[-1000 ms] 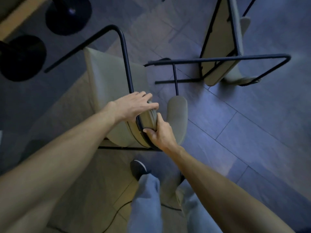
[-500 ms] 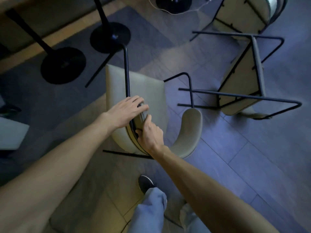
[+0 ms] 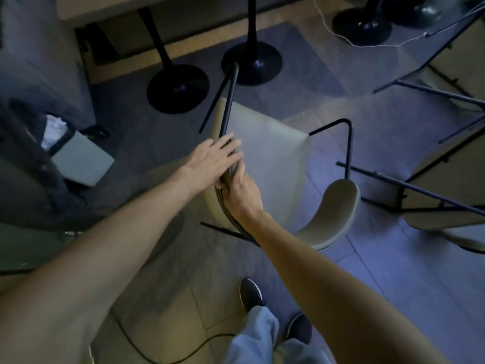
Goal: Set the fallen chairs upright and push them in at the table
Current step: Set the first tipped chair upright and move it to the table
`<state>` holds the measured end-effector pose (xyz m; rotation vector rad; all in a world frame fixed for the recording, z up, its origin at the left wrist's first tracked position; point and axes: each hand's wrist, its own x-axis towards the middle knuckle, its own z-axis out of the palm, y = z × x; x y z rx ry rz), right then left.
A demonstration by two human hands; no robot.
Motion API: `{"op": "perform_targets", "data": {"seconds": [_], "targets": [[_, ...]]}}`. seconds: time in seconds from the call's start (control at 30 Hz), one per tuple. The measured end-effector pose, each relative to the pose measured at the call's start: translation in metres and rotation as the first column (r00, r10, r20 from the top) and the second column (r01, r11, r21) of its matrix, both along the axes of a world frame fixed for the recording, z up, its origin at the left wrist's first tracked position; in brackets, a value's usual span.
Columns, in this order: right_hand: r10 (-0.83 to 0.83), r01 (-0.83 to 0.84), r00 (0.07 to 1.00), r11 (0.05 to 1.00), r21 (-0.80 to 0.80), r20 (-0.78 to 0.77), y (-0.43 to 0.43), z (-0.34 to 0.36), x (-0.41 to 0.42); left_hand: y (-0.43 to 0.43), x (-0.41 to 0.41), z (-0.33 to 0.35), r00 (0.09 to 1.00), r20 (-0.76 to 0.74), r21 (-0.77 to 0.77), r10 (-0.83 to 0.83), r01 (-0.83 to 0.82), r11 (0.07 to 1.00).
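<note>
A beige chair [image 3: 273, 164] with a black metal frame lies tilted on its side in the middle of the floor, its curved backrest [image 3: 333, 214] low at the right. My left hand [image 3: 212, 158] lies over the chair's upper edge and black frame rod. My right hand [image 3: 242, 191] grips the same edge just below it. A second fallen chair [image 3: 446, 177] lies at the right, legs pointing toward me. The table [image 3: 105, 6] shows at the top left, its edge only.
Two black pedestal bases [image 3: 178, 88] [image 3: 252, 63] stand just beyond the chair, another [image 3: 362, 27] at top right. A white cable [image 3: 341, 35] runs on the floor there. A grey bin [image 3: 78, 158] sits at the left. My shoes [image 3: 250, 295] are below.
The chair has tipped up from flat toward its side edge, seat now facing right. Both hands stayed on its edge and rose with it. The view swung up toward the table bases.
</note>
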<state>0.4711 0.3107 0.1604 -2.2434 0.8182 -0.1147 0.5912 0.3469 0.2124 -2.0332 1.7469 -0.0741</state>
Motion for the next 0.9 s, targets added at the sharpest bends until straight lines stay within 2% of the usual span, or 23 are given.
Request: {"op": "perform_targets", "data": {"seconds": [0.1,0.17,0.27,0.4,0.43,0.5,0.57,0.63,0.77,0.9], "targets": [[0.109,-0.110,0.991,0.994,0.002,-0.079,0.020,-0.010,-0.011,0.007,0.018,-0.001,0.995,0.040,-0.015,0.088,-0.087,0.996],[0.190,-0.191,0.971,0.982,0.006,-0.143,0.034,-0.017,-0.020,0.015,0.019,-0.002,0.995,0.098,0.039,0.034,-0.038,0.999],[0.253,-0.264,0.960,0.960,-0.095,-0.118,0.037,-0.034,-0.006,0.038,-0.002,-0.017,0.967,0.241,0.199,-0.086,0.038,0.979],[0.366,-0.375,0.922,0.926,-0.048,-0.127,0.028,-0.030,0.001,0.042,-0.010,-0.022,0.949,0.315,0.271,-0.020,-0.070,0.960],[0.391,-0.398,0.908,0.917,-0.021,-0.149,0.025,-0.028,-0.006,0.042,-0.014,-0.022,0.950,0.309,0.322,-0.036,-0.069,0.944],[0.402,-0.411,0.890,0.911,0.000,-0.215,0.020,-0.035,-0.027,0.049,-0.031,-0.031,0.978,0.206,0.359,-0.020,-0.057,0.932],[0.403,-0.419,0.877,0.908,-0.006,-0.260,0.017,-0.041,-0.049,0.060,-0.057,-0.046,0.996,0.053,0.284,0.076,-0.088,0.955],[0.409,-0.429,0.870,0.903,-0.013,-0.274,0.012,-0.049,-0.064,0.061,-0.073,-0.051,0.981,-0.033,0.237,0.189,-0.176,0.955],[0.407,-0.458,0.835,0.887,-0.059,-0.371,-0.004,-0.052,-0.086,0.051,-0.079,-0.047,0.947,-0.052,0.211,0.317,-0.300,0.931],[0.382,-0.455,0.824,0.886,-0.088,-0.419,-0.015,-0.059,-0.102,0.049,-0.082,-0.052,0.938,-0.005,0.238,0.346,-0.335,0.912]]}}
